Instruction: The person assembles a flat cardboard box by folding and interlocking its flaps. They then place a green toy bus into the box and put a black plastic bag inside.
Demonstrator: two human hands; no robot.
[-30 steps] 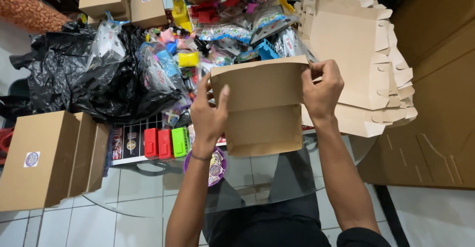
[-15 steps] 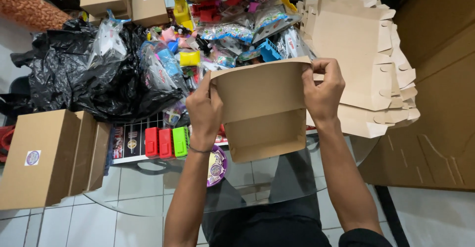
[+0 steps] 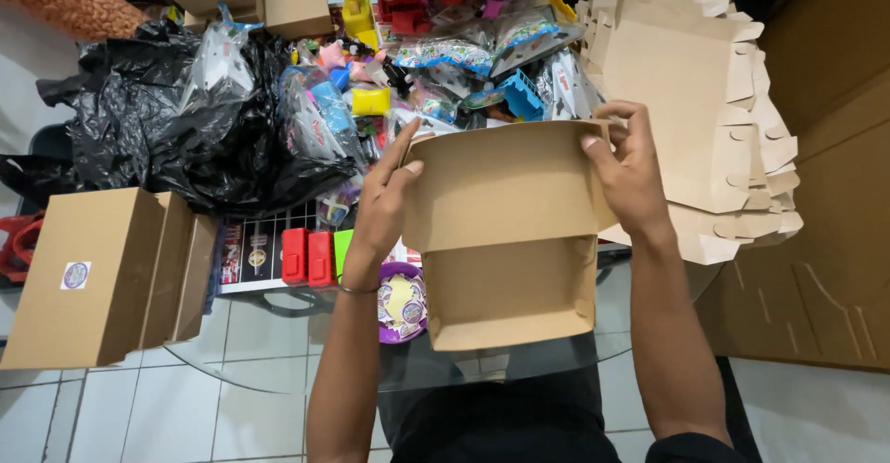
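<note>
Cardboard box [image 3: 508,241], half folded, sits at the centre of the frame, and we hold it above the glass table [image 3: 278,370] so its lid flap can bend freely. At the right, a stack of flat box blanks [image 3: 691,101] waits within reach. At the left stand 3 finished boxes [image 3: 102,273]. A black plastic bag [image 3: 158,139] and packaged toys [image 3: 464,46] fill the top. Our left hand [image 3: 380,208] grips the flap's left edge; our right hand [image 3: 630,171] pinches its right corner.
</note>
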